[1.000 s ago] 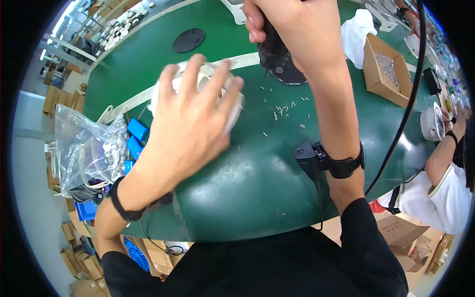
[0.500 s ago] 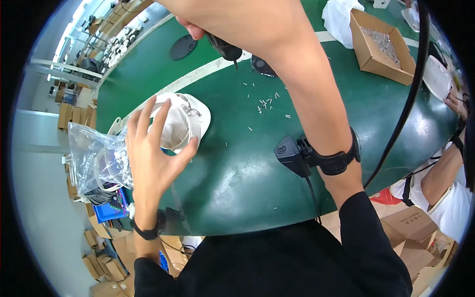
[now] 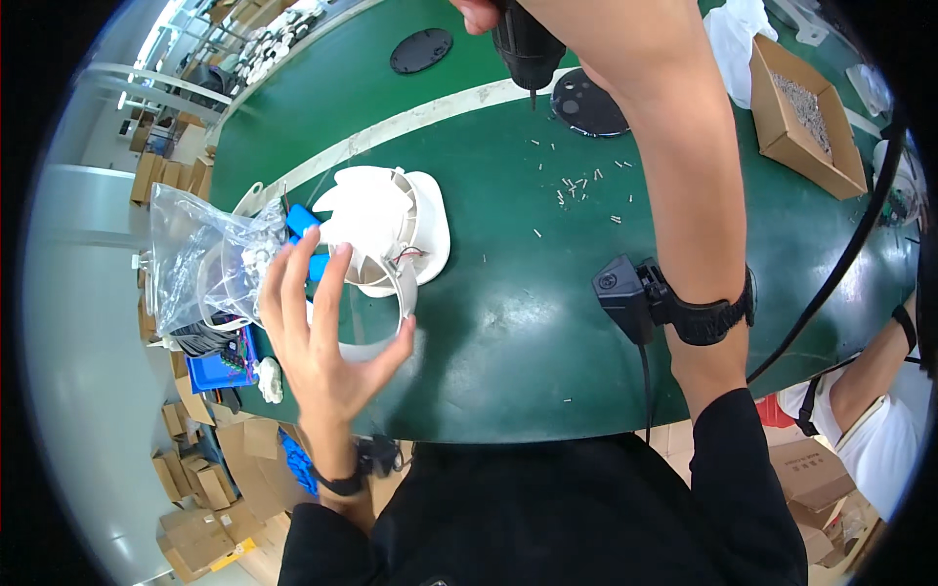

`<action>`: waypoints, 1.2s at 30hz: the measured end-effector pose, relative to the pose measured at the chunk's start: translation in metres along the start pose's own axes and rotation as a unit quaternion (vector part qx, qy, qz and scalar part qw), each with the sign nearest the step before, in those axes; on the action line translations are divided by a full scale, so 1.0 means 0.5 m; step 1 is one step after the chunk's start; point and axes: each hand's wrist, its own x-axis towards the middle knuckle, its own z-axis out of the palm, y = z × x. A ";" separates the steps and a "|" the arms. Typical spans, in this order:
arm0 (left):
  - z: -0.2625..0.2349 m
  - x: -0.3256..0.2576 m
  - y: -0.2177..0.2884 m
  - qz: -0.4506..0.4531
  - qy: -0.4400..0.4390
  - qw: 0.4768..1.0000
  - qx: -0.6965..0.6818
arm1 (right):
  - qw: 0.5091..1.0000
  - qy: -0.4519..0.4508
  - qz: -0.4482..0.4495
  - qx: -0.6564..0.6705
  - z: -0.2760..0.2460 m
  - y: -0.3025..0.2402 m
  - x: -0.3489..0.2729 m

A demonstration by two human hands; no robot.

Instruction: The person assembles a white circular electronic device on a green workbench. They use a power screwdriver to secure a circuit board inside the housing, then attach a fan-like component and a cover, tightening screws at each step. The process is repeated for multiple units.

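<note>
My left hand (image 3: 337,342) grips a white plastic ring (image 3: 406,285) between thumb and fingertips, at the near side of a white, helmet-like shell (image 3: 437,230) with a brim. Thin red wires show beside the ring, over the shell's inside. Part of the ring is hidden behind my fingers. At the top edge my right hand (image 3: 479,14), mostly cut off, is closed around a black power screwdriver (image 3: 530,54). Its bit points down above the table, near a black round disc (image 3: 588,104). Small screws (image 3: 576,184) lie scattered nearer to me.
A clear plastic bag (image 3: 186,259) with white parts and a blue tray (image 3: 220,371) are at the left. Another black disc (image 3: 422,51) lies far off. At the right stand a cardboard box of screws (image 3: 806,117) and a black cable (image 3: 831,220); a co-worker's arm (image 3: 874,352) shows.
The ring, previously at the shell, is now partly drawn off toward me by my left hand. My right hand and the screwdriver appear farther right. The whole view has shifted.
</note>
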 end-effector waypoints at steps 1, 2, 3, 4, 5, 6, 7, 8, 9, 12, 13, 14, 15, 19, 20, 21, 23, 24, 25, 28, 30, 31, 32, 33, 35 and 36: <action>-0.007 0.021 -0.019 0.038 -0.018 0.999 0.008 | 1.000 0.000 -0.010 -0.010 0.000 0.004 -0.001; -0.021 0.040 -0.036 0.072 -0.036 0.996 0.024 | 1.000 -0.001 -0.019 -0.012 0.005 0.006 -0.002; -0.028 0.063 -0.051 0.082 -0.061 0.994 0.027 | 1.000 -0.012 -0.025 0.001 0.004 0.011 -0.002; -0.029 0.083 -0.068 0.090 -0.087 0.992 0.029 | 1.000 -0.018 -0.013 0.003 0.010 0.008 -0.004; -0.023 0.102 -0.084 0.102 -0.110 0.988 0.027 | 1.000 -0.022 -0.001 -0.001 0.012 0.000 -0.003; -0.014 0.110 -0.100 0.093 -0.115 0.988 0.037 | 0.999 -0.020 0.028 -0.017 0.013 -0.018 -0.010; 0.004 0.118 -0.113 0.052 -0.092 0.994 -0.033 | 0.999 -0.016 0.021 -0.026 -0.006 -0.019 -0.005; 0.007 0.097 -0.135 -0.001 -0.078 0.993 -0.089 | 1.000 -0.018 0.018 -0.012 -0.005 -0.014 -0.004; 0.011 0.076 -0.154 -0.053 -0.063 0.986 -0.145 | 1.000 -0.021 0.014 0.003 -0.004 -0.009 -0.001; 0.092 0.004 -0.172 -0.159 -0.109 0.908 -0.371 | 0.998 -0.012 0.053 -0.001 0.000 -0.016 0.000; 0.117 -0.016 -0.176 -0.178 -0.110 0.881 -0.424 | 0.997 -0.009 0.071 0.007 0.002 -0.018 0.001; 0.152 -0.015 -0.176 -0.146 -0.090 0.908 -0.383 | 0.994 -0.011 0.107 0.021 0.000 -0.023 0.005; 0.180 -0.014 -0.175 -0.114 -0.068 0.931 -0.341 | 0.994 -0.013 0.107 0.023 -0.003 -0.018 0.006; 0.228 0.064 -0.119 -0.169 -0.010 0.901 -0.400 | 0.995 -0.033 0.061 -0.069 -0.038 0.020 0.010; 0.236 0.083 -0.121 -0.174 0.012 0.907 -0.384 | 0.995 0.017 0.096 -0.011 -0.044 0.027 0.010; 0.246 0.104 -0.136 -0.190 0.027 0.914 -0.356 | 0.996 0.047 0.081 0.014 -0.048 0.028 0.011; 0.262 0.150 -0.173 -0.218 0.049 0.925 -0.308 | 0.989 0.054 0.122 0.066 -0.074 0.007 0.013; 0.259 0.177 -0.195 -0.289 0.016 0.909 -0.301 | 0.990 0.058 0.113 0.068 -0.082 0.009 0.017; 0.276 0.197 -0.229 -0.296 0.021 0.911 -0.286 | 0.989 0.065 0.111 0.073 -0.087 0.005 0.020; 0.306 0.249 -0.328 -0.335 0.034 0.894 -0.297 | 0.984 0.086 0.116 0.104 -0.080 0.001 0.022; 0.291 0.267 -0.360 -0.302 0.011 0.923 -0.238 | 0.985 0.085 0.124 0.084 -0.082 -0.006 0.019; 0.285 0.281 -0.355 -0.290 -0.042 0.913 -0.283 | 0.986 0.088 0.128 0.053 -0.085 -0.009 0.019; 0.265 0.293 -0.332 -0.248 -0.094 0.911 -0.315 | 0.987 0.087 0.132 0.038 -0.087 -0.011 0.017; 0.242 0.298 -0.306 -0.204 -0.145 0.905 -0.344 | 0.987 0.079 0.132 0.049 -0.088 -0.009 0.017; 0.166 0.316 -0.209 -0.039 -0.247 0.922 -0.295 | 0.987 0.069 0.130 0.059 -0.103 -0.008 0.016; 0.124 0.312 -0.177 0.034 -0.282 0.911 -0.300 | 0.990 0.049 0.119 0.055 -0.112 -0.002 0.016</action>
